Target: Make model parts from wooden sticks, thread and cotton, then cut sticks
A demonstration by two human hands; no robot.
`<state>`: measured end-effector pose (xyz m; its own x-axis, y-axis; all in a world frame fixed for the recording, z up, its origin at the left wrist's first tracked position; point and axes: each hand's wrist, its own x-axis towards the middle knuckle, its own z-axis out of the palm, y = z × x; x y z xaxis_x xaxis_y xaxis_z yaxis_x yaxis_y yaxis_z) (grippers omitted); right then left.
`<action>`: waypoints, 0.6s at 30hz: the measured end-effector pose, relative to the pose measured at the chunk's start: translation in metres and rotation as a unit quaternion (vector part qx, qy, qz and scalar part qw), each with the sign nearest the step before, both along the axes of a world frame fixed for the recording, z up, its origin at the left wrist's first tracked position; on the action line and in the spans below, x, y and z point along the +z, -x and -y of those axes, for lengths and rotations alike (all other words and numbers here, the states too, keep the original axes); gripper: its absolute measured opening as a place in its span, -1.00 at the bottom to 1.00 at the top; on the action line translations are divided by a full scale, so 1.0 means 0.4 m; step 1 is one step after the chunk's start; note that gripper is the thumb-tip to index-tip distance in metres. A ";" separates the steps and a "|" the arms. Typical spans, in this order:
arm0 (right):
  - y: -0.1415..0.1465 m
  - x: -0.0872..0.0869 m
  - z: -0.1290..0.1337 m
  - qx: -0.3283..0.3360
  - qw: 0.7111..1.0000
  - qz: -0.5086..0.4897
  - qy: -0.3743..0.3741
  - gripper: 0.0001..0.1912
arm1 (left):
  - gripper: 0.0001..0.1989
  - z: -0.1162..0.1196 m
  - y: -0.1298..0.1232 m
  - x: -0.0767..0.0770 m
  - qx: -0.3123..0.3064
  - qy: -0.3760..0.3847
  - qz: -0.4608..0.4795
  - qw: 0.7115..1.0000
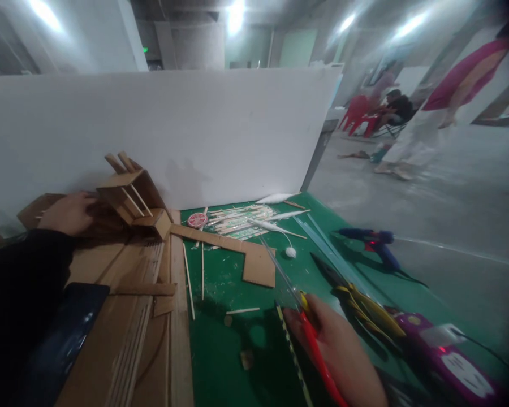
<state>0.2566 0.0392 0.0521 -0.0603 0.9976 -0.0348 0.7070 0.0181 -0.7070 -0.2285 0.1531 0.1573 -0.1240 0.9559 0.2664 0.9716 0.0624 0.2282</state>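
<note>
My right hand (pixel 341 350) is closed around a red utility knife (pixel 315 353) with a yellow part near my thumb; its long thin blade points up and away. Beside that hand lies a black-and-yellow striped stick (pixel 292 353). On the left, my left hand (pixel 70 213) reaches among brown cardboard pieces, its fingertips blurred and partly hidden. Right next to it stands a small cardboard structure (pixel 129 195) with thin sticks in it. A cardboard strip (pixel 212 236) extends from there to a squarish cardboard piece (pixel 259 265) on the green tabletop (pixel 220 350).
Bundled wooden sticks (pixel 241 220), a red round item (pixel 197 219) and clear glue sticks (pixel 318 236) lie farther back. Pliers (pixel 360 305), a blue glue gun (pixel 375 242) and a purple device (pixel 445 350) are at right. A white panel (pixel 237 130) stands behind; people are beyond.
</note>
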 end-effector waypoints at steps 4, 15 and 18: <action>-0.004 0.004 0.002 0.003 1.000 0.010 -0.006 -0.64 | -0.69 0.016 0.004 -0.010 0.141 -0.026 -0.138 0.980; -0.004 0.001 0.009 0.015 0.999 -0.015 -0.046 -0.72 | -0.74 0.302 -0.515 -0.166 -0.341 0.167 0.024 0.925; -0.009 -0.006 0.012 0.015 0.998 -0.036 -0.055 -0.76 | -0.63 0.354 -0.654 -0.228 -0.390 0.210 0.056 0.895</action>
